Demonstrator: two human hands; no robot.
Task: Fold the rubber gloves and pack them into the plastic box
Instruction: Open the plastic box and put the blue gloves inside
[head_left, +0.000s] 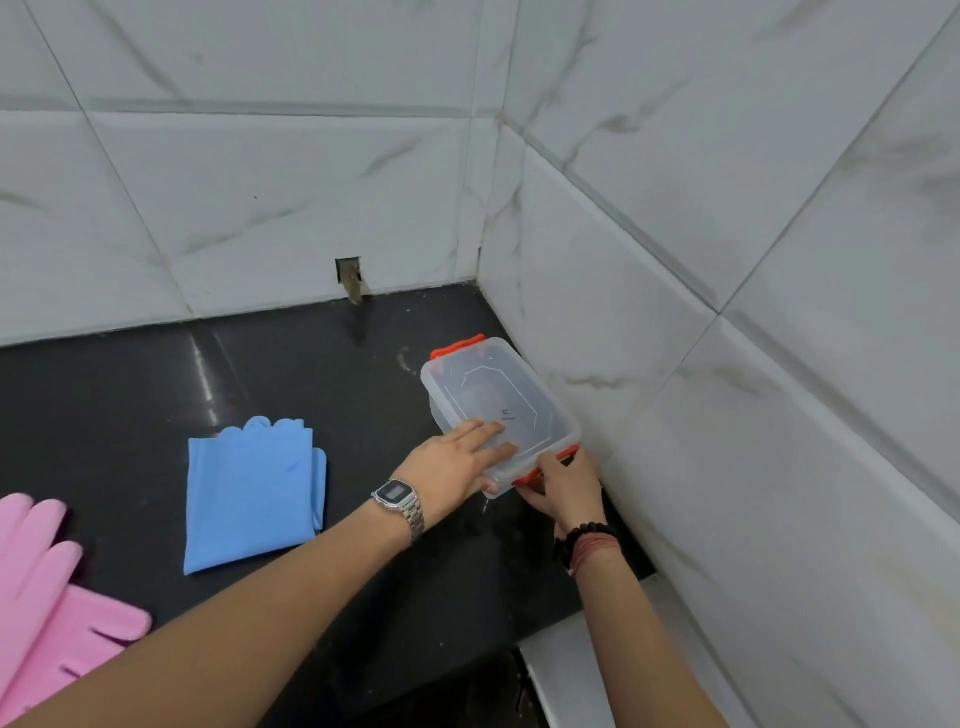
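A clear plastic box (493, 395) with its lid on and orange-red clips stands on the black counter (130, 384), close to the tiled corner. My left hand (457, 462) lies flat on the near part of the lid, fingers spread. My right hand (563, 486) grips the box's near end at the orange clip (550, 462). Blue rubber gloves (254, 493), folded into a flat square, lie to the left of the box. Pink rubber gloves (47, 597) lie unfolded at the far left edge, fingers spread.
White marble-look tiled walls (727, 312) meet in a corner just behind and to the right of the box. A small broken notch in the back wall (350, 278) sits at counter level. The counter's front edge drops off at lower right, beside a pale ledge (566, 670).
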